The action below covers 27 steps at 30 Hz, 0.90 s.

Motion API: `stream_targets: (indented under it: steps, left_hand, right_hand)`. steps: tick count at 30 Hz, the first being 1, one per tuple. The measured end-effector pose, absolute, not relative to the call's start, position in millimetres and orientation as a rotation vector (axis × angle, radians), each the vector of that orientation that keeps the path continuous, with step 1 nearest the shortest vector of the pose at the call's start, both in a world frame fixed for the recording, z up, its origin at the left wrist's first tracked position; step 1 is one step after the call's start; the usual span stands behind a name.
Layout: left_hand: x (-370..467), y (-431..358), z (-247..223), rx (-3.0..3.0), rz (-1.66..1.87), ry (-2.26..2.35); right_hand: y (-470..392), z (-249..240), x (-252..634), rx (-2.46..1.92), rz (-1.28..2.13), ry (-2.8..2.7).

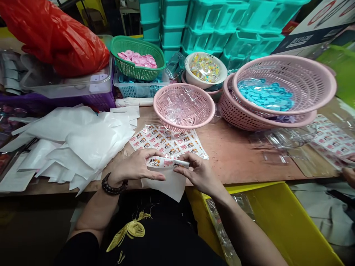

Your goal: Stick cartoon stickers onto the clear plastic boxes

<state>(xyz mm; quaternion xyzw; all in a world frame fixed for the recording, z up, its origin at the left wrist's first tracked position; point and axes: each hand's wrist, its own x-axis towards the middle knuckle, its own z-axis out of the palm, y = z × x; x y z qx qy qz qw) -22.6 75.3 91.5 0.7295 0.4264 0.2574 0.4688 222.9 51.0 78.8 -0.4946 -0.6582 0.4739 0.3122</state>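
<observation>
A sticker sheet [168, 179] printed with small cartoon animals is stretched between my hands, its top folded over so a printed strip faces me and the white backing hangs below. My left hand [135, 167], a dark bead bracelet on its wrist, has the sheet's left end between thumb and fingers. At the right end, my right hand [199, 170] pinches the strip between thumb and fingertips. Just beyond lie more printed sticker sheets [155, 138] on the wooden table. White backing papers [91, 129] are heaped to the left of my left hand.
Behind the sheets stands a pink basket [158, 111] of clear plastic pieces. Stacked pink baskets [310, 79] with blue pieces are at right, a green basket [116, 46] at back left. A yellow bin [283, 218] is below the edge. Another person's hand [348, 175] shows far right.
</observation>
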Motion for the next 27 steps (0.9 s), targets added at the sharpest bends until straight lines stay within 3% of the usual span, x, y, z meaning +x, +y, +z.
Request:
stream_targets:
  steps: [6, 19, 21, 27]
  left_hand:
    - [-23, 76, 98, 1.767, 0.605, 0.992]
    - [-16, 75, 86, 1.846, 0.568, 1.000]
    - [-17, 75, 85, 1.816, 0.517, 0.991]
    - [-23, 85, 74, 1.383, 0.287, 0.924]
  right_hand:
    - [53, 84, 224, -1.204, 1.547, -1.652]
    - [55, 80, 224, -1.191, 1.489, -1.565]
    - [56, 80, 227, -1.182, 1.366, -1.718]
    - [45, 80, 236, -1.022, 0.499, -2.191]
